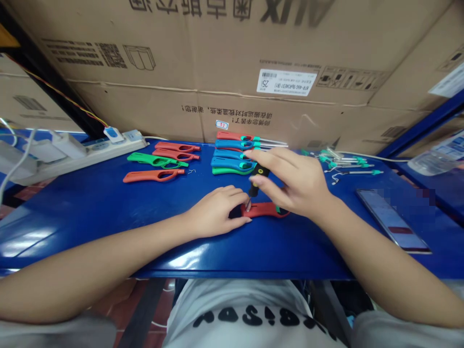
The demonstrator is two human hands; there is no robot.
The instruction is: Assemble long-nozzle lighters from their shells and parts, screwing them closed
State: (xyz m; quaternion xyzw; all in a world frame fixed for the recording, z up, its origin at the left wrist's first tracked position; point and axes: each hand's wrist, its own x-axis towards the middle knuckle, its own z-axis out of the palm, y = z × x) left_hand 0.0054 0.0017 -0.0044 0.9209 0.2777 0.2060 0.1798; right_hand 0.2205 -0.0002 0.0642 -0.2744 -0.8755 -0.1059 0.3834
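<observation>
My right hand (299,179) grips a screwdriver (256,181) by its black handle, shaft pointing down. Below it a red lighter (263,210) with a green part near its trigger loop lies on the blue table, the screwdriver's tip at its left end. My left hand (219,211) holds that end, thumb and fingers closed around it. Just behind my hands, several lighters (232,154) in red, blue and green lie stacked in a row, metal tubes pointing right. To their left are several red and green lighter handles (155,176) without tubes.
Small metal bits (192,171) lie beside the handles. At right are several tube parts with green ends (346,162), a phone (393,220) and a clear plastic bottle (435,157). A power strip (87,153) with plugs sits left. A large cardboard box (217,63) walls off the back.
</observation>
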